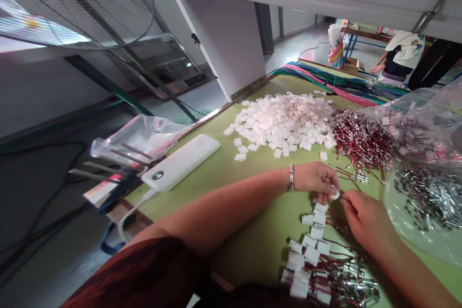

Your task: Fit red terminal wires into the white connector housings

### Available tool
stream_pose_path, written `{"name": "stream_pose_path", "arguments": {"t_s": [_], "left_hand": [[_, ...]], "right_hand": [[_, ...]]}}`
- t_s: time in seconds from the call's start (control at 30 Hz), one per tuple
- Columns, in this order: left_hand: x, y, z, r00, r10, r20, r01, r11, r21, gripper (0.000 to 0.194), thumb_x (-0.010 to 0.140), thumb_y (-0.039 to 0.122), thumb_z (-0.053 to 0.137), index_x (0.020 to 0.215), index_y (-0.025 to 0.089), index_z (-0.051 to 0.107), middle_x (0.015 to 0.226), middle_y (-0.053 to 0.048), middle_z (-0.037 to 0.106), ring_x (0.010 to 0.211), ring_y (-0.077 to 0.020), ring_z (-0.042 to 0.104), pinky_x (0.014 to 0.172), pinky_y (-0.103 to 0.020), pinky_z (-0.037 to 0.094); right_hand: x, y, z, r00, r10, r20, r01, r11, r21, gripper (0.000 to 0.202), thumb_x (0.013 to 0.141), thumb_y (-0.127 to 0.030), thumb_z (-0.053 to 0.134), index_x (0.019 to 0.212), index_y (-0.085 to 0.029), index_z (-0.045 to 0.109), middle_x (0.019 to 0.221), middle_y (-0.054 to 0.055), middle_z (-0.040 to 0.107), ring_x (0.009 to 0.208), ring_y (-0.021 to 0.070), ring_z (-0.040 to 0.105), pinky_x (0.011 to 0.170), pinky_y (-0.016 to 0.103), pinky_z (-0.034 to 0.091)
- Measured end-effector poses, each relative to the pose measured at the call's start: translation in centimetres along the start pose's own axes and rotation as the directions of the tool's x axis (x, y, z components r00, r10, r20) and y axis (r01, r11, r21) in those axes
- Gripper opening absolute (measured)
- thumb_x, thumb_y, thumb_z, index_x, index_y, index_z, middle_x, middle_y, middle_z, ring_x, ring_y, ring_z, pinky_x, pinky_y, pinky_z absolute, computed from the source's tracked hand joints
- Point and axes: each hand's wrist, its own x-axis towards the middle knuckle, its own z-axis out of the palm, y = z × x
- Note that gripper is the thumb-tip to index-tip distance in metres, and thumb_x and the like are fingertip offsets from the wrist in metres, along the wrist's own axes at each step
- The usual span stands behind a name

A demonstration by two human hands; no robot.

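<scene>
My left hand [317,180], with a bracelet at the wrist, pinches a small white connector [335,193]. Close against it on the right, my right hand [364,214] is closed on the end of a thin wire at the connector; most of that wire is hidden by the fingers. Below both hands, white connectors with red wires and metal ends [312,255] lie in an overlapping row. A large heap of loose white connectors [285,120] sits beyond my left hand. To its right is a pile of short red wires with metal terminals [361,142].
Clear bags of metal parts [429,197] lie at the right. A white power bank [182,163] with a cable rests at the table's left edge. Long coloured wires [332,84] cross the far edge. A fan [75,5] stands upper left; a seated person [404,50] is in back.
</scene>
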Motion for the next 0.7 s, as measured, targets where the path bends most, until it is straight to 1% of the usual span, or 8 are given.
{"name": "stream_pose_path", "arguments": {"t_s": [0.07,0.17,0.27,0.4,0.47,0.53,0.6,0.7], "left_hand": [[-0.1,0.1,0.0,1.000,0.014,0.010,-0.014,1.000,-0.010,0.040,0.064,0.037,0.079,0.083,0.012,0.056,0.060,0.000,0.066,0.045,-0.0079,0.059,0.044,-0.020,0.048],[-0.1,0.5,0.3,0.996,0.071,-0.062,-0.073,0.997,-0.031,0.036,0.067,0.034,0.077,0.084,0.011,0.055,0.059,0.001,0.066,0.045,-0.0064,0.058,0.044,-0.018,0.046],[-0.1,0.8,0.7,0.991,0.088,-0.105,-0.093,0.995,-0.037,0.027,0.072,0.026,0.074,0.085,0.011,0.055,0.061,0.001,0.066,0.046,-0.0053,0.057,0.045,-0.017,0.045],[-0.2,0.9,0.9,0.994,0.051,-0.098,-0.050,0.999,0.004,0.018,0.075,0.016,0.068,0.087,0.011,0.055,0.060,0.001,0.065,0.046,-0.0054,0.057,0.045,-0.018,0.046],[-0.3,0.9,1.0,0.993,0.018,-0.114,-0.010,0.997,0.073,0.013,0.075,0.011,0.065,0.085,0.011,0.056,0.057,0.003,0.063,0.044,-0.0055,0.056,0.044,-0.018,0.046],[-0.4,1.0,1.1,0.988,0.003,-0.155,0.024,0.984,0.177,0.011,0.074,0.007,0.063,0.082,0.012,0.057,0.052,0.006,0.059,0.041,-0.0054,0.054,0.042,-0.017,0.044],[-0.4,0.9,1.2,0.987,0.006,-0.164,0.035,0.968,0.247,0.011,0.073,0.006,0.062,0.081,0.013,0.059,0.049,0.007,0.056,0.041,-0.0053,0.053,0.041,-0.016,0.044],[-0.5,0.8,1.3,0.994,0.009,-0.109,0.015,0.976,0.219,0.011,0.074,0.010,0.065,0.083,0.014,0.059,0.051,0.007,0.057,0.041,-0.0053,0.053,0.043,-0.017,0.045]], "right_hand": [[0.0,0.0,-0.1,1.000,0.012,-0.011,-0.011,1.000,0.025,0.019,0.089,-0.021,0.039,0.072,-0.021,0.049,0.061,0.000,0.058,0.055,0.0149,0.054,0.052,0.026,0.032],[0.2,0.2,-0.5,0.999,0.042,-0.031,-0.039,0.996,0.086,0.018,0.089,-0.023,0.041,0.074,-0.022,0.050,0.060,-0.001,0.057,0.054,0.0141,0.053,0.052,0.025,0.034],[0.2,0.2,-0.4,0.995,0.068,-0.070,-0.059,0.991,0.122,0.017,0.089,-0.025,0.041,0.075,-0.022,0.051,0.062,0.000,0.059,0.056,0.0143,0.054,0.054,0.025,0.035],[0.0,0.0,0.1,0.995,0.069,-0.075,-0.060,0.991,0.116,0.018,0.089,-0.023,0.040,0.075,-0.021,0.051,0.062,0.001,0.060,0.057,0.0149,0.055,0.054,0.026,0.035],[-0.1,0.0,0.4,0.997,0.048,-0.052,-0.043,0.994,0.104,0.018,0.088,-0.021,0.040,0.075,-0.021,0.051,0.063,0.001,0.060,0.058,0.0150,0.056,0.054,0.026,0.035],[-0.1,0.0,0.5,0.999,0.036,-0.020,-0.035,0.996,0.077,0.019,0.088,-0.021,0.038,0.075,-0.020,0.052,0.064,0.002,0.060,0.058,0.0152,0.056,0.054,0.026,0.035],[-0.2,0.0,0.5,0.999,0.036,0.011,-0.036,0.998,0.057,0.021,0.089,-0.020,0.037,0.075,-0.020,0.052,0.065,0.002,0.061,0.058,0.0151,0.055,0.054,0.026,0.034],[-0.1,0.1,0.4,0.999,0.042,0.012,-0.043,0.996,0.083,0.022,0.089,-0.021,0.037,0.073,-0.020,0.052,0.063,0.002,0.060,0.057,0.0143,0.054,0.053,0.026,0.034]]}}
